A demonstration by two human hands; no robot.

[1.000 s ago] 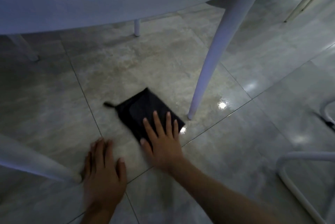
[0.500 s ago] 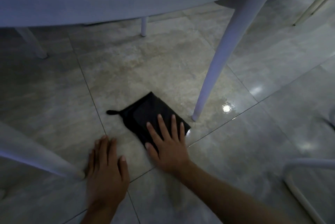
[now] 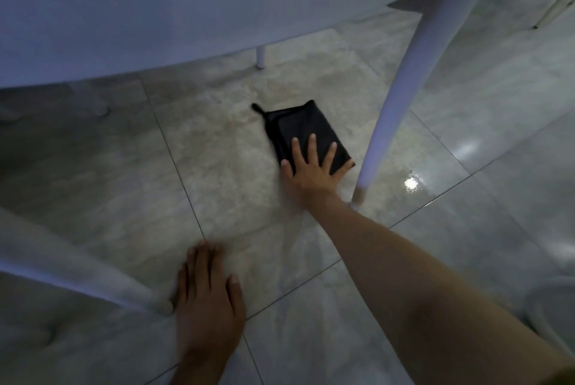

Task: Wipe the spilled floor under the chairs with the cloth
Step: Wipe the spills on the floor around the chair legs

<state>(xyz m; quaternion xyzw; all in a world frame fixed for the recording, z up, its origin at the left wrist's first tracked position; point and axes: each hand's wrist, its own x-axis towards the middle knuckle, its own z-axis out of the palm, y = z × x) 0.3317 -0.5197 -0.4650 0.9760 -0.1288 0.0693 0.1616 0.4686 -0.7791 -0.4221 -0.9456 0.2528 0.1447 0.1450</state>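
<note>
Head view shows wiping under way: right hand [image 3: 311,168], fingers spread flat, presses the folded black cloth [image 3: 303,131] to the floor [image 3: 217,166] beside a white chair leg [image 3: 401,89], left hand [image 3: 207,297] braced open, next stroke likely needing clearance round that leg.

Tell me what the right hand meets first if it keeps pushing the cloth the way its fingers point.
Nothing close: the right hand on the black cloth points up-frame over bare tile. The far chair leg sits off to the left, the near leg to its right. Depth is hard to judge.
</note>
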